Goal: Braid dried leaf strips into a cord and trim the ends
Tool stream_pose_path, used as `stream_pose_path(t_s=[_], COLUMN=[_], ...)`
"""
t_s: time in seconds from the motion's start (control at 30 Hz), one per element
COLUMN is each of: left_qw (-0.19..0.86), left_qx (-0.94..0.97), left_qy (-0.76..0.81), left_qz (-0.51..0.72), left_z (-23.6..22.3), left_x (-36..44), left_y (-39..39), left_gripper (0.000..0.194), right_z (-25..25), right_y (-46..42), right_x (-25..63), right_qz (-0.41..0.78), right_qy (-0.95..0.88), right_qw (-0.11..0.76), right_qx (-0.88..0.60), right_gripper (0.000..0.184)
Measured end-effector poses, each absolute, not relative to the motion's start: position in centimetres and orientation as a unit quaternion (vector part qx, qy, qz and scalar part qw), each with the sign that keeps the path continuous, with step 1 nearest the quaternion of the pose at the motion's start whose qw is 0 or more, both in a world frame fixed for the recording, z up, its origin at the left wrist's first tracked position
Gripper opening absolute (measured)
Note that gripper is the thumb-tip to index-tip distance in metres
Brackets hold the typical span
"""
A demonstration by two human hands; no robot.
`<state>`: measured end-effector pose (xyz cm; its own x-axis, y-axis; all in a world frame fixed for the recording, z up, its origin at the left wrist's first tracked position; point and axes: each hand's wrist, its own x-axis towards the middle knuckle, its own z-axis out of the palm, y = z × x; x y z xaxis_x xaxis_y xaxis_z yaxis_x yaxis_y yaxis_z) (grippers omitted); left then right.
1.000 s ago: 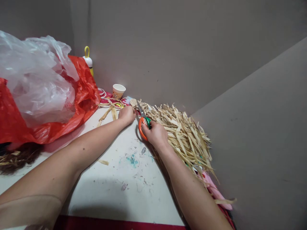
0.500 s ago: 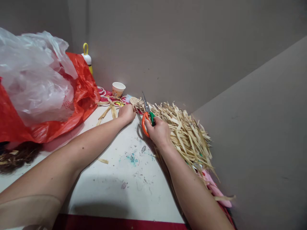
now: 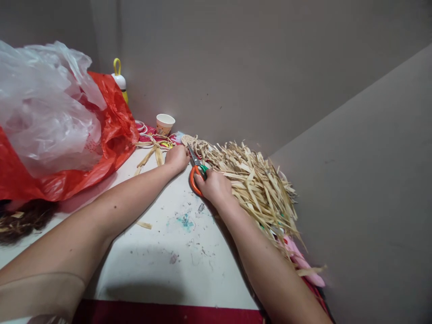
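While my right hand [image 3: 216,185] grasps the orange-and-green-handled scissors [image 3: 195,161], they lie toward ten o'clock from that grip, long axis slanting, blades pointing to eleven. Their tips sit just beside my curled left hand [image 3: 177,158]; what it clenches, I can't tell. Dried straw-like strips [image 3: 259,184] spread at three o'clock from my right.

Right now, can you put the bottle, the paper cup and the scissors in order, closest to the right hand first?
1. Scissors, in the right hand.
2. Paper cup, ahead and to its left.
3. Bottle, farther left, by the red bag.
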<state>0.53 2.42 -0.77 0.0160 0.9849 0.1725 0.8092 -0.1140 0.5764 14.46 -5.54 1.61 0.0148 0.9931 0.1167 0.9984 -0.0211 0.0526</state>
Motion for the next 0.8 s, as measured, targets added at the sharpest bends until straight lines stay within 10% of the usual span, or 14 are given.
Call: stream_pose_path(t_s=[0.8], left_qw=[0.161], left_qx=[0.694], left_qy=[0.646], left_qz=[0.274], left_z=[-0.8], left_x=[0.6], left_y=[2.3], left_gripper=[0.02], right_z=[1.8], right_y=[-5.7], right_x=[14.3], right_qz=[-0.056], right_qy=[-0.701], right_qw=[0.018], right_qx=[-0.711], right_gripper=[0.049])
